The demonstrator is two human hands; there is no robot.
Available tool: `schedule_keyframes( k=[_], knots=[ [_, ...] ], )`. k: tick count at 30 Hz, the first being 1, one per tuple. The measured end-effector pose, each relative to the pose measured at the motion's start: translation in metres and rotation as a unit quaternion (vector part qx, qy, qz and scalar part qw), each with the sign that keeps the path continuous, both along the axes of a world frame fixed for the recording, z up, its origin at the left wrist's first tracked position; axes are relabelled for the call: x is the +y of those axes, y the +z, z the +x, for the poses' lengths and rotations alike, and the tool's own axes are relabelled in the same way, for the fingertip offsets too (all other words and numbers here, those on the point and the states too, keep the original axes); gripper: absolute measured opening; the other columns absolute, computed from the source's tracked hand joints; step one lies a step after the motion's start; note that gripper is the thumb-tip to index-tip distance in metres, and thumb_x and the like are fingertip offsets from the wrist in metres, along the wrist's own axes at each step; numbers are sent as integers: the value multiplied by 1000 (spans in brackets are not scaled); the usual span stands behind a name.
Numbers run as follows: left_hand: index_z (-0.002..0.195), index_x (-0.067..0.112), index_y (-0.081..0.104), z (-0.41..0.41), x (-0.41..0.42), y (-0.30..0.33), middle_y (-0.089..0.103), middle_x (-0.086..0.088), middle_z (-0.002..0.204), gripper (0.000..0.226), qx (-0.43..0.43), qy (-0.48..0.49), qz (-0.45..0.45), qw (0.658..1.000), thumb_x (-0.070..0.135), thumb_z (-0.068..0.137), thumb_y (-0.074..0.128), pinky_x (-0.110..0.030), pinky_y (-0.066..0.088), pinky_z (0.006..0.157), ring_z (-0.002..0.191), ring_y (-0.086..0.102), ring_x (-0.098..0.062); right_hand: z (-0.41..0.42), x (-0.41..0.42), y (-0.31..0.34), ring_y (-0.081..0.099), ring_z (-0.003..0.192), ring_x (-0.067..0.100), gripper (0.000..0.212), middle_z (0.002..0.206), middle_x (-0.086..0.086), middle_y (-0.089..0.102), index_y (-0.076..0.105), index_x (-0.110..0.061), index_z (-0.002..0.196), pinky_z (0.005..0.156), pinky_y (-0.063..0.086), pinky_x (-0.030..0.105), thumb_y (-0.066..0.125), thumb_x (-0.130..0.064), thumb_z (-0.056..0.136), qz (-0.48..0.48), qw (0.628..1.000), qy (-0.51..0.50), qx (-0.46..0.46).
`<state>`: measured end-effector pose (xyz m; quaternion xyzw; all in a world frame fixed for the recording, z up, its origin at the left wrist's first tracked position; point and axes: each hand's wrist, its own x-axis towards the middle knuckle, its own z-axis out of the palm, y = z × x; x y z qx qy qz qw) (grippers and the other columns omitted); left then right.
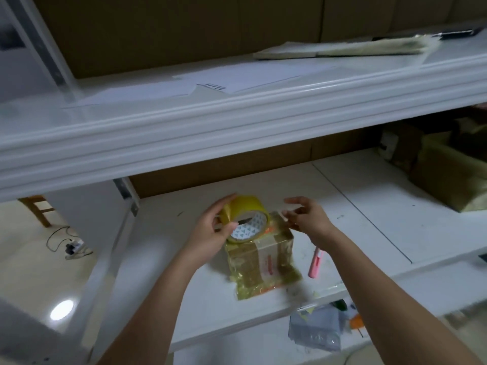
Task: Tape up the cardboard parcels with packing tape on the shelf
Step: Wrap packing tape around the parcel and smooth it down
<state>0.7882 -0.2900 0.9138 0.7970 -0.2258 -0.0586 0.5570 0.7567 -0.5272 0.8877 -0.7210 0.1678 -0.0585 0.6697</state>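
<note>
With the left hand (213,230) gripping the yellow tape roll (246,219) above the tape-wrapped parcel (259,255) and the right hand (305,217) loosely spread (holding nothing I can make out), the freed tape end risks folding onto itself.

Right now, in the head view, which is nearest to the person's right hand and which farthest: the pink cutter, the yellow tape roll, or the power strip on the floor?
From the right hand:
1. Pink cutter, just below the hand on the shelf.
2. Yellow tape roll, to its left, held by the left hand over the taped parcel.
3. Power strip, far left, down on the floor.
</note>
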Motion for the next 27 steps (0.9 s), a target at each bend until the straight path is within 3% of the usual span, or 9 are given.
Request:
schedule_keyframes(
  k=[2,5,8,10,13,19,23,27],
  knots=[
    [135,56,41,1,-2,-11,48,6,139,76,3,0,20,1000,0,89,65,-34,52,98,123,55,-14,2,0,-6,65,81,23,27,95,16,63,61,-8,120,69,55,24,60,-2,94,51,999,-17,7],
    [138,46,31,-4,-9,-23,54,6,128,80,48,24,0,999,-2,86,69,-25,56,87,114,60,-9,4,-3,-11,62,74,18,23,90,11,60,63,-10,116,63,53,22,58,-2,95,77,997,-20,7],
    [121,41,43,-8,-15,-29,60,7,125,53,64,52,-17,996,7,89,69,-28,57,88,110,63,-8,5,-5,-15,60,74,18,22,86,10,55,64,-8,114,68,56,25,59,-1,94,104,994,-19,-11],
    [119,38,47,-10,-16,-26,60,8,123,46,70,54,-33,996,6,91,66,-22,57,78,101,67,-4,6,-7,-18,59,74,18,21,83,8,54,65,-9,110,69,58,26,59,3,93,120,992,-22,-29],
    [131,37,43,-14,-16,-22,56,13,124,58,72,50,-56,995,0,90,64,-21,57,72,100,69,-5,7,-9,-22,59,72,15,24,78,6,54,65,-9,105,70,59,28,55,9,93,143,988,-37,-41],
    [129,38,46,-16,-13,-21,56,10,129,62,69,37,-70,994,-4,87,65,-26,58,74,101,70,-15,6,-11,-33,59,73,17,25,77,7,60,64,-9,103,67,57,31,55,11,92,189,980,-55,-32],
    [132,41,49,-14,-12,-22,57,7,131,64,82,32,-74,993,6,82,71,-33,59,78,106,69,-21,7,-14,-33,57,77,20,27,83,13,61,64,-9,103,69,57,32,55,13,91,229,971,-60,-24],
    [133,40,49,-11,-12,-21,57,11,130,66,88,38,-75,993,1,83,70,-30,59,76,105,70,-20,11,-16,-39,56,72,18,29,84,12,63,64,-8,106,65,55,29,52,14,92,246,968,-52,-8]
  ],
)
